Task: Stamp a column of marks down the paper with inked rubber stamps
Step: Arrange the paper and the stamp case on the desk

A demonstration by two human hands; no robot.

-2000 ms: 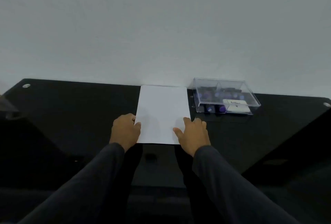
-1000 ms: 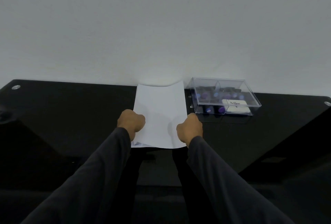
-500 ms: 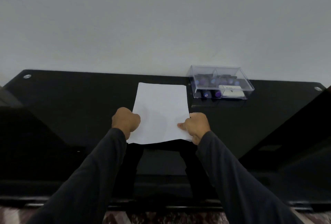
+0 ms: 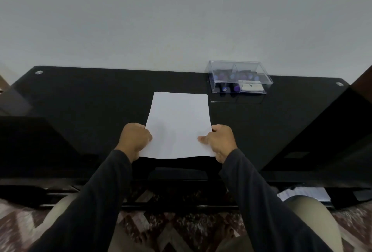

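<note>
A blank white sheet of paper [image 4: 178, 122] lies in the middle of the black glass table [image 4: 90, 98]. My left hand [image 4: 134, 141] grips its lower left edge with curled fingers. My right hand [image 4: 220, 141] pinches the lower right edge, thumb on top of the sheet. The paper's near edge is slightly wavy. A clear plastic box [image 4: 239, 76] sits at the back right, holding several dark stamps with purple ends [image 4: 225, 88] and a white ink pad case [image 4: 251, 87]. The box's lid looks closed.
A plain grey wall rises right behind the table. Metal fixing discs [image 4: 38, 72] mark the table's far corners. My knees and a patterned floor show below the near edge, with some white paper [image 4: 306, 193] on a lower shelf at right.
Both hands took hold of the paper's lower edges and drew it toward me, away from the wall. The camera tilted down, so the table and box now sit farther from me.
</note>
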